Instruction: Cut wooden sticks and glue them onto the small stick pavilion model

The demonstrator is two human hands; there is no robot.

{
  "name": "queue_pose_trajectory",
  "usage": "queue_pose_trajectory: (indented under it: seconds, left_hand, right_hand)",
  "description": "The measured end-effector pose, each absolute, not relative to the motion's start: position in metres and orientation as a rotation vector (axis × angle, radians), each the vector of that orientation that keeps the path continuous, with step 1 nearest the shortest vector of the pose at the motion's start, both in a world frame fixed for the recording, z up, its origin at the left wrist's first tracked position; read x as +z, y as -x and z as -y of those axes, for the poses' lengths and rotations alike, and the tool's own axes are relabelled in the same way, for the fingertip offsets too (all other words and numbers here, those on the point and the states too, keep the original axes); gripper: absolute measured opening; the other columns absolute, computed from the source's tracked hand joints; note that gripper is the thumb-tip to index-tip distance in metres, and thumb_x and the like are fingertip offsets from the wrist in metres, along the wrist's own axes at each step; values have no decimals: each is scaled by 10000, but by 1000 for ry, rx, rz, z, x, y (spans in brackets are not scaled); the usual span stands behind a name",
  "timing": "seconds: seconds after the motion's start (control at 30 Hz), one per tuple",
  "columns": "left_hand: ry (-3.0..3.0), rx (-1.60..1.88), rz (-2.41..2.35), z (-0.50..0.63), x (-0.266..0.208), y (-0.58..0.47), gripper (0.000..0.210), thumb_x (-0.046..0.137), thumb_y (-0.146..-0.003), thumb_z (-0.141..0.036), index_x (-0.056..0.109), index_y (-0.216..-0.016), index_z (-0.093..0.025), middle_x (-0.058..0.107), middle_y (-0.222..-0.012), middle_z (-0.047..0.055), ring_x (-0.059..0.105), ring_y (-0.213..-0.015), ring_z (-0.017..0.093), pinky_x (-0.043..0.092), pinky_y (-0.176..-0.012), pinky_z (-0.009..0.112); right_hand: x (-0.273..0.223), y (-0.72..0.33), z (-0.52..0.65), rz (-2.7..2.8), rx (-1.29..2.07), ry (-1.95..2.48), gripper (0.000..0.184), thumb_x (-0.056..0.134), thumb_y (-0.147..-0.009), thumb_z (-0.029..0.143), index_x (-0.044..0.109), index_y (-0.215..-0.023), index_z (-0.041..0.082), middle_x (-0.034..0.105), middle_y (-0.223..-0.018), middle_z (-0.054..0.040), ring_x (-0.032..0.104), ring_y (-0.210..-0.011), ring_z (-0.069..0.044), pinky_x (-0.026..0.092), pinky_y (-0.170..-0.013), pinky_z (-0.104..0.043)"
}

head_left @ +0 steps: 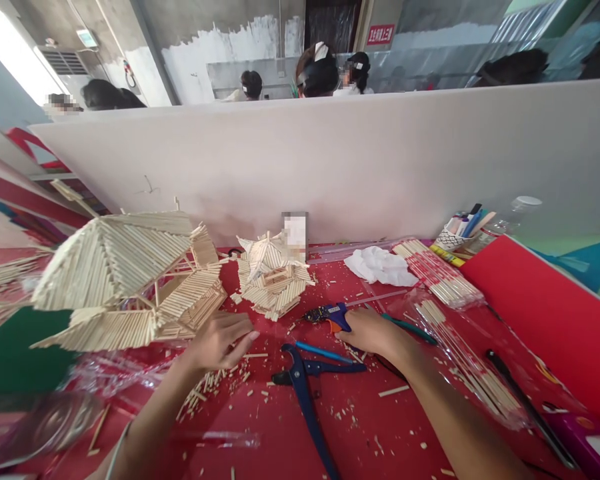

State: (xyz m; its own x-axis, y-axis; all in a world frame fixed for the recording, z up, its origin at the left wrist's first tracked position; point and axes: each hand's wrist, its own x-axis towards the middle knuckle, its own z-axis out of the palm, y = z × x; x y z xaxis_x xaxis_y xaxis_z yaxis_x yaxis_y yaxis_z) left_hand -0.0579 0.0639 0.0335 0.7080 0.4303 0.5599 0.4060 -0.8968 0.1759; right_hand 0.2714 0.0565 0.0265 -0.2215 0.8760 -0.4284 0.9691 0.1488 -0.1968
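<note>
My right hand (373, 330) is wrapped round the handle of a blue hot glue gun (325, 313), whose nozzle points left over the table. My left hand (225, 339) is over the table beside a large pavilion model (125, 267) made of chopsticks; its fingers are loosely stretched with the thumb apart, and nothing shows in them. Whether its far fingers touch the model, I cannot tell. A smaller chopstick model (273, 283) stands between and beyond my hands. In front of them lie a blue-handled cutter (300, 383) and a light-blue pen-like stick (324, 351).
Cut stick pieces (205, 387) litter the red table (260, 440). Packs of chopsticks (437, 273), crumpled tissue (380, 267) and a pen cup (453, 235) stand at the right, near a red board (540, 320). A white partition (330, 160) closes the back; people sit beyond it.
</note>
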Motion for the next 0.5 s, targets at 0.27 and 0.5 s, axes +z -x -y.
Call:
queue_pose_trajectory:
  seconds: [0.27, 0.5]
  left_hand:
    - [-2559, 771, -1405, -64, -18, 67, 255, 431, -1040, -299, 667, -1077, -209, 755, -1006, 79, 733, -881, 207, 560, -768, 295]
    - [-2325, 833, -1653, -65, -22, 61, 275, 459, -1016, -429, 653, -1071, -242, 754, -1002, 72, 743, -955, 262, 581, -875, 374]
  right_hand:
    - [40, -265, -55, -2487, -766, -2064, 333, 532, -1017, 364, 634, -1237, 136, 736, -1141, -172, 716, -1010, -295, 499, -872, -383]
    - [18, -235, -55, -2509, -2105, -1936, 654, 562, -976, 443, 341, -1561, 249, 691, -1226, -125, 687, -744, -163, 566, -696, -333]
